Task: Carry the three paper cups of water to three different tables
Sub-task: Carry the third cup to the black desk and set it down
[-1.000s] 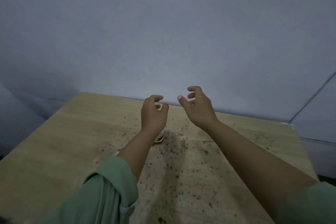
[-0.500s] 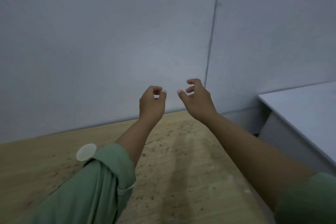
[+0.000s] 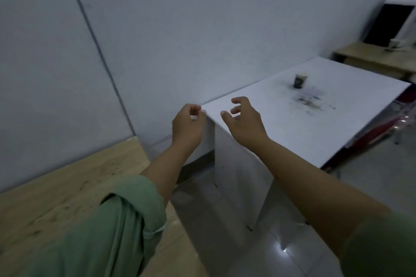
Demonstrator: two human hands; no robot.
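Note:
Both my hands are raised in front of me and hold nothing. My left hand (image 3: pixel 188 126) has its fingers curled loosely, apart from each other. My right hand (image 3: pixel 244 119) is spread over the near corner of a white table (image 3: pixel 265 123). A dark patterned paper cup (image 3: pixel 300 80) stands upright on that white table, well beyond my right hand. Another pale cup (image 3: pixel 393 43) stands on a wooden table (image 3: pixel 369 51) at the far right. A light wooden table (image 3: pixel 74 184) lies at the lower left under my left arm; no cup shows on it now.
Dark specks stain the white table near the cup. A black and white appliance (image 3: pixel 391 22) stands on the far wooden table. Red chair parts (image 3: pixel 380 132) show under the white table's right side. Glossy grey floor (image 3: pixel 270 243) lies between the tables; a grey wall is behind.
The view has swung right, away from the wooden table where a cup stood. The white table with its cup and the far table came into view. Both hands stay raised with nothing in them.

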